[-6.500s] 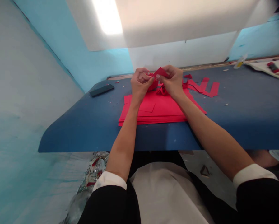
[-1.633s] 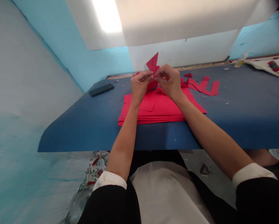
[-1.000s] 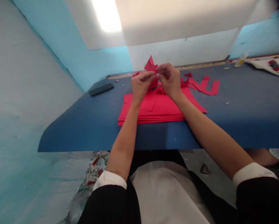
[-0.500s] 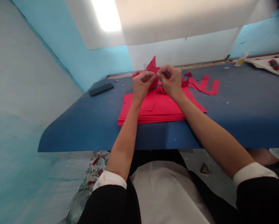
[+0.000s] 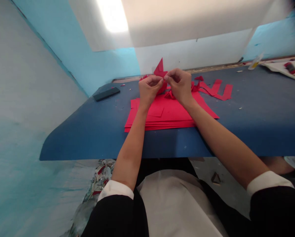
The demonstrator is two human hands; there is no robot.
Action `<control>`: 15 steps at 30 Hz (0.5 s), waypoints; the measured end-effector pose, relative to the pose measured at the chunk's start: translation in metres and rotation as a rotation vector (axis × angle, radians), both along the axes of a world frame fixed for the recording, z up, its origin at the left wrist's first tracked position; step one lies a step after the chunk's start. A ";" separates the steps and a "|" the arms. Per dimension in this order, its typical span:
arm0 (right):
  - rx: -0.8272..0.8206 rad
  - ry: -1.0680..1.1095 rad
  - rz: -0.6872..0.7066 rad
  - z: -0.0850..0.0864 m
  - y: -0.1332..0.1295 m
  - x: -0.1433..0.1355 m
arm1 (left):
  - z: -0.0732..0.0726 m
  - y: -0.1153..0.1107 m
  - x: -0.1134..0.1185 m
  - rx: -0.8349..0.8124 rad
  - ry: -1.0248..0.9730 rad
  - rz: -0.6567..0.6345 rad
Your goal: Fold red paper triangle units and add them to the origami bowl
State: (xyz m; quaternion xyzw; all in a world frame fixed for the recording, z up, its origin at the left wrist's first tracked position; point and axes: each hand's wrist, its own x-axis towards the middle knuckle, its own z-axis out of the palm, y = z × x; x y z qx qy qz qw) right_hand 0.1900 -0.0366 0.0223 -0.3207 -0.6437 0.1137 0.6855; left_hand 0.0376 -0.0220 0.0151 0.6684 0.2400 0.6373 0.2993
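Observation:
Both of my hands pinch a folded red paper piece (image 5: 160, 69) with a pointed top, held above the stack. My left hand (image 5: 149, 89) is closed on its left side, thumb against forefinger. From the right, my right hand (image 5: 180, 85) grips it with fingertips close to the left ones. Below lies a stack of red paper sheets (image 5: 177, 113), with a smaller red piece (image 5: 157, 112) on top. Folded red paper (image 5: 170, 95) sits under my right hand, and a fringed red piece (image 5: 144, 77) shows behind my left hand.
On the blue table (image 5: 83, 131), a dark flat object (image 5: 106, 94) lies left. Red paper strips (image 5: 220, 92) are right of the stack. A small bottle (image 5: 256, 62) and white paper (image 5: 280, 69) lie far right. Crumpled litter (image 5: 101, 177) is below the table.
The pointed red paper has shifted slightly left and tilted a little. My fingertips have moved apart very slightly; both hands keep nearly the same place.

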 end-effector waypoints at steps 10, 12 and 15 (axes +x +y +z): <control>-0.058 0.008 0.092 0.002 0.000 0.003 | -0.005 0.011 0.001 -0.044 -0.027 -0.002; -0.057 0.014 0.059 0.002 -0.001 0.003 | -0.005 0.012 0.000 -0.066 0.006 -0.010; -0.031 0.036 0.048 0.002 -0.001 0.002 | -0.006 0.013 -0.001 -0.061 0.019 -0.029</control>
